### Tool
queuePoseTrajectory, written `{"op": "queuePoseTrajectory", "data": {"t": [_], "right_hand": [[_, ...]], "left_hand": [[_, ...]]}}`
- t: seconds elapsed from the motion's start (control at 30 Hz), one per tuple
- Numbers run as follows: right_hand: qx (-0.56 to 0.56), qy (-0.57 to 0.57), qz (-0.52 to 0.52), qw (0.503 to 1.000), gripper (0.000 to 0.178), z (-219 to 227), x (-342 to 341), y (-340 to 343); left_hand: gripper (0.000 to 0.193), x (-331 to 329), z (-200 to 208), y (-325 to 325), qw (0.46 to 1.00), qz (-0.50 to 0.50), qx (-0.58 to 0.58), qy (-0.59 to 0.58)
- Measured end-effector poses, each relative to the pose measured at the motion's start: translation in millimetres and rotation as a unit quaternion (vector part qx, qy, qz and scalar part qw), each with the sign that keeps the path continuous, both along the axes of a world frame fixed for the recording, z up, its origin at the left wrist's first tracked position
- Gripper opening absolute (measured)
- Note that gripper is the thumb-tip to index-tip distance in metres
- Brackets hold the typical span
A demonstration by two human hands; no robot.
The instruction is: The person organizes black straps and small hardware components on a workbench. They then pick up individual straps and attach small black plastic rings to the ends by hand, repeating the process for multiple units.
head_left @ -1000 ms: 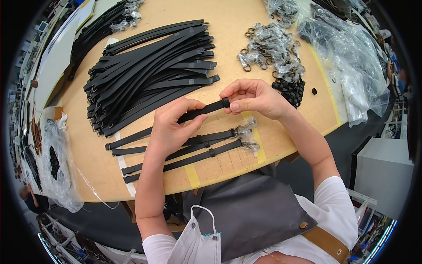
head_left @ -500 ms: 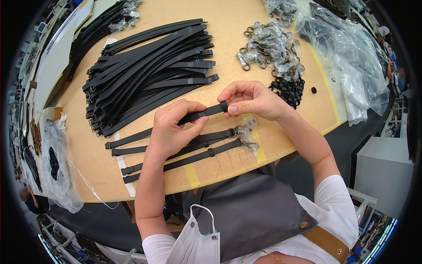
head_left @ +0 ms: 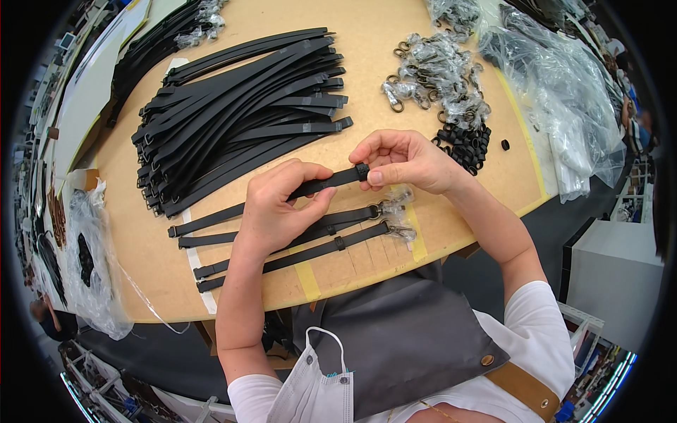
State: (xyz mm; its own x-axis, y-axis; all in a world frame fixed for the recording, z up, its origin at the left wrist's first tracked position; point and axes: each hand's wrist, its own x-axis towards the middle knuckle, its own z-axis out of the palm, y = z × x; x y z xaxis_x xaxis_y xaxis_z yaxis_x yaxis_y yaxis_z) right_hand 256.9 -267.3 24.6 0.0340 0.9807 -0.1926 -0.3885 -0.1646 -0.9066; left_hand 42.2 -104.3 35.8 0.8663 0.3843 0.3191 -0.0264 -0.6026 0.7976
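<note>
My left hand pinches a black strap between thumb and fingers, a little back from its right end. Around that end sits a small black keeper loop, which my right hand grips with thumb and fingertips. The strap's left part lies on the table. Just nearer to me rest more black straps, parallel to each other. Metal snap hooks in clear wrap are fitted at their right ends. My left hand and wrist cover the middle of these straps.
A large stack of black straps lies behind my left hand. Beyond my right hand are piles of wrapped hooks and black loops; one single loop lies apart. Clear plastic bags cover the right side. Tape strips mark the table.
Both hands keep their hold on the strap and loop, nearly still. The view has shifted very slightly.
</note>
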Motion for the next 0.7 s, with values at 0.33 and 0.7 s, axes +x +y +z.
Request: {"op": "queuePoseTrajectory", "data": {"t": [0.33, 0.7], "right_hand": [[-0.004, 0.024, 0.005, 1.000, 0.033, -7.1, -5.9, 1.9], [0.005, 0.011, 0.001, 1.000, 0.034, -11.0, -9.5, 3.5]], "left_hand": [[0.021, 1.8, -3.0, -4.1, 1.000, -0.013, 0.011, -0.004], [0.033, 3.7, -5.0, -8.3, 1.000, -0.025, -0.005, -0.010]]}}
